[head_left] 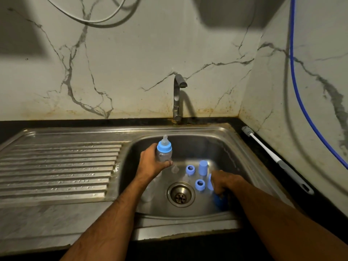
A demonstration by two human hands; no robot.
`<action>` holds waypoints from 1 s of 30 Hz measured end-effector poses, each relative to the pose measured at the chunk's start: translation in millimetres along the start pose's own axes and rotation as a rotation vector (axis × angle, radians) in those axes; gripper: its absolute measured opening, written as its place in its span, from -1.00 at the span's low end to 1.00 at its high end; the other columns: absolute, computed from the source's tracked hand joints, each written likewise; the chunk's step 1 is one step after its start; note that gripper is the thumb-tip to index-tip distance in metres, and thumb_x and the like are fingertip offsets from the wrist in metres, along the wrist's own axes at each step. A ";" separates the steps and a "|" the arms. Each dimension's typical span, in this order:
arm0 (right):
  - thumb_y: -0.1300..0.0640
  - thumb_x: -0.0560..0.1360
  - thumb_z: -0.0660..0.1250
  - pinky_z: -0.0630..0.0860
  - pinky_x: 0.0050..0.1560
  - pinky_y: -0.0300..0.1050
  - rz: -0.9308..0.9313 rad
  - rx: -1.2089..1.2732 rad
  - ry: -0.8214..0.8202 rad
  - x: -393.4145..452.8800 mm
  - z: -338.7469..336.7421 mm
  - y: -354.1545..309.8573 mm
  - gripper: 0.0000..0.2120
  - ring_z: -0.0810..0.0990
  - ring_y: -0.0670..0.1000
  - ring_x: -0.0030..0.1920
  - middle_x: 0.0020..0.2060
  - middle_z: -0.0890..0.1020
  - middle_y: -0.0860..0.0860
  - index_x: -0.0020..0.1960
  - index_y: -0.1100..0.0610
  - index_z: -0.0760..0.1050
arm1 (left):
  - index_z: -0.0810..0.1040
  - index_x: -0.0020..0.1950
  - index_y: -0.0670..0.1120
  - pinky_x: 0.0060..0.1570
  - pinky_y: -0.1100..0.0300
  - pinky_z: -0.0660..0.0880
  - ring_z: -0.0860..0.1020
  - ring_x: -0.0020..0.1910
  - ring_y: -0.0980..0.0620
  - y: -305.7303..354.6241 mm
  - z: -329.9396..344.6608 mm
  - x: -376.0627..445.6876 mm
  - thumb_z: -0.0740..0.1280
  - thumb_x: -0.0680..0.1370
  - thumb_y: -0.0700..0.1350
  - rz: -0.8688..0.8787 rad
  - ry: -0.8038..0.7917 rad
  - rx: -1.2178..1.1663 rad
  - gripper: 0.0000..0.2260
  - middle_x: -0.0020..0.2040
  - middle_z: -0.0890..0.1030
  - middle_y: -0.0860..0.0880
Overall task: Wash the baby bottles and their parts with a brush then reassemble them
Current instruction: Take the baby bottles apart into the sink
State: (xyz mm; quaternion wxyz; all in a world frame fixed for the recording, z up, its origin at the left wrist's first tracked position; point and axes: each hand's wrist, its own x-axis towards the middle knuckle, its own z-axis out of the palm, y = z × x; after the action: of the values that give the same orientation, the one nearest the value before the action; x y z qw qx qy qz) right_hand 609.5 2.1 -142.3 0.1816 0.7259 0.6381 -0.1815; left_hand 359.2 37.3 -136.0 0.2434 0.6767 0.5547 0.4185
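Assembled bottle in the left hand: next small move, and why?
Probably lift the blue cap that the right hand is closing on and bring it to the bottle. The left hand holds that bottle upright with collar and nipple on but no cap, while loose collars and another cap sit in the sink.

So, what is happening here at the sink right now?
A person is working over a steel sink. The left hand holds up an assembled baby bottle with its blue collar and teat on. The right hand reaches down among loose blue parts: two rings and a cap. The bottle brush lies untouched on the counter to the right, and no water shows at the tap.
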 end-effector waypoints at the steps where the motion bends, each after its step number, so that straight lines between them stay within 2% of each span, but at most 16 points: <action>1: 0.28 0.33 0.55 0.58 -0.04 -0.11 0.006 0.019 0.002 0.9 1.2 1.0 -0.58 0.65 0.10 0.09 0.15 0.63 0.14 0.16 0.20 0.56 | 0.51 0.27 -0.06 0.14 0.12 0.56 0.58 0.10 0.07 0.2 0.0 -0.2 0.64 0.28 -0.10 0.006 -0.001 -0.002 -0.39 0.13 0.61 0.02; 3: 0.27 0.34 0.57 0.57 0.00 -0.12 0.022 0.057 0.019 1.9 2.6 1.4 -0.49 0.64 0.11 0.13 0.20 0.61 0.14 0.24 0.21 0.52 | 0.51 0.27 -0.07 0.13 0.11 0.57 0.58 0.09 0.08 1.0 0.1 -0.3 0.65 0.28 -0.08 0.017 -0.006 -0.004 -0.39 0.13 0.61 0.02; 7: 0.18 0.32 0.62 0.53 0.00 -0.11 0.050 0.044 0.057 -1.2 -4.9 -1.0 -0.42 0.62 0.12 0.19 0.26 0.58 0.13 0.28 0.19 0.51 | 0.52 0.24 -0.05 0.08 0.18 0.57 0.58 0.06 0.11 2.3 -0.3 -1.6 0.64 0.28 -0.04 0.028 -0.007 -0.009 -0.41 0.11 0.62 0.03; 8: 0.16 0.33 0.61 0.51 -0.04 -0.12 0.058 0.044 0.096 -5.4 -12.2 -2.5 -0.43 0.63 0.12 0.18 0.26 0.58 0.13 0.28 0.18 0.51 | 0.53 0.23 -0.04 0.06 0.21 0.56 0.58 0.05 0.12 2.9 -0.6 -1.9 0.64 0.28 -0.04 0.035 -0.005 -0.009 -0.42 0.09 0.62 0.04; 10: 0.10 0.42 0.54 0.50 -0.14 -0.13 0.040 0.109 0.239 -14.9 -32.8 -9.8 -0.62 0.66 0.09 0.03 0.13 0.64 0.13 0.17 0.17 0.55 | 0.54 0.22 -0.04 0.05 0.21 0.56 0.58 0.03 0.13 4.4 -1.0 -2.4 0.64 0.28 -0.03 0.059 -0.005 -0.004 -0.44 0.07 0.63 0.06; 12: 0.01 0.54 0.44 0.56 -0.30 -0.12 -0.039 0.400 0.395 -21.2 -52.0 -21.6 -0.78 0.66 0.02 -0.26 -0.14 0.70 0.11 0.00 0.17 0.57 | 0.55 0.24 -0.02 0.07 0.21 0.55 0.57 0.04 0.15 6.3 -1.2 -4.3 0.64 0.29 -0.02 0.076 -0.007 0.027 -0.43 0.09 0.63 0.07; 14: -0.10 0.60 0.33 0.63 -0.38 -0.11 -0.153 0.816 0.486 -26.7 -67.7 -39.0 -0.65 0.61 0.00 -0.43 -0.31 0.68 0.12 -0.05 0.22 0.57 | 0.55 0.26 -0.01 0.11 0.18 0.56 0.57 0.06 0.16 7.3 -1.2 -6.1 0.64 0.28 0.00 0.093 -0.006 0.060 -0.40 0.12 0.63 0.07; 16: -0.25 0.58 0.26 0.61 -0.41 -0.16 -0.245 1.042 0.565 -34.7 -79.5 -57.7 -0.48 0.62 0.02 -0.46 -0.35 0.68 0.15 -0.05 0.24 0.58 | 0.55 0.29 -0.01 0.14 0.13 0.57 0.56 0.08 0.15 7.3 -1.5 -7.6 0.64 0.27 0.02 0.114 -0.006 0.088 -0.38 0.14 0.63 0.06; 20: -0.44 0.47 0.27 0.48 -0.51 -0.26 -0.224 0.960 0.519 -37.8 -75.8 -87.5 -0.36 0.58 -0.04 -0.54 -0.47 0.64 0.09 -0.15 0.18 0.60 | 0.54 0.30 0.01 0.14 0.11 0.53 0.53 0.08 0.14 13.3 -1.7 -10.6 0.60 0.31 0.07 0.213 0.007 0.204 -0.40 0.12 0.60 0.07; 22: -0.39 0.42 0.38 0.42 -0.54 -0.31 -0.163 0.913 0.534 -29.3 -69.7 -94.0 -0.42 0.60 -0.07 -0.49 -0.44 0.64 0.04 -0.18 0.18 0.61 | 0.54 0.29 0.01 0.12 0.14 0.52 0.52 0.06 0.14 15.7 -2.0 -10.3 0.58 0.33 0.08 0.242 -0.014 0.264 -0.43 0.10 0.60 0.07; 24: -0.30 0.42 0.44 0.43 -0.46 -0.27 -0.157 0.840 0.583 -21.0 -68.1 -97.9 -0.52 0.61 -0.08 -0.42 -0.43 0.62 0.00 -0.24 0.15 0.60 | 0.56 0.26 0.02 0.08 0.12 0.56 0.55 0.02 0.16 13.4 -3.8 -8.0 0.57 0.32 0.11 0.225 -0.060 0.254 -0.45 0.08 0.62 0.07; 27: -0.17 0.45 0.48 0.35 -0.40 -0.28 -0.238 0.748 0.646 -21.0 -67.8 -97.2 -0.61 0.50 -0.13 -0.44 -0.48 0.53 -0.06 -0.35 0.08 0.49 | 0.57 0.21 0.05 0.02 0.10 0.60 0.59 -0.02 0.18 8.5 -6.8 -5.3 0.57 0.29 0.13 0.201 -0.107 0.206 -0.47 0.04 0.64 0.10; 30: -0.13 0.44 0.50 0.36 -0.40 -0.29 -0.358 0.654 0.659 -24.7 -67.6 -91.4 -0.66 0.51 -0.14 -0.41 -0.44 0.55 -0.05 -0.31 0.08 0.52 | 0.60 0.15 0.05 0.00 0.16 0.61 0.61 -0.06 0.23 9.4 -7.0 -6.6 0.60 0.29 0.07 0.176 -0.166 0.120 -0.53 -0.02 0.66 0.12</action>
State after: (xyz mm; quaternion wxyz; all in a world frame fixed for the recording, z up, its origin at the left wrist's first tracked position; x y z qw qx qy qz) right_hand 518.0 25.3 -74.2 -0.3012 0.6425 0.6859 -0.1614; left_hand 358.2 27.5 -126.8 0.2096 0.7684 0.4953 0.3469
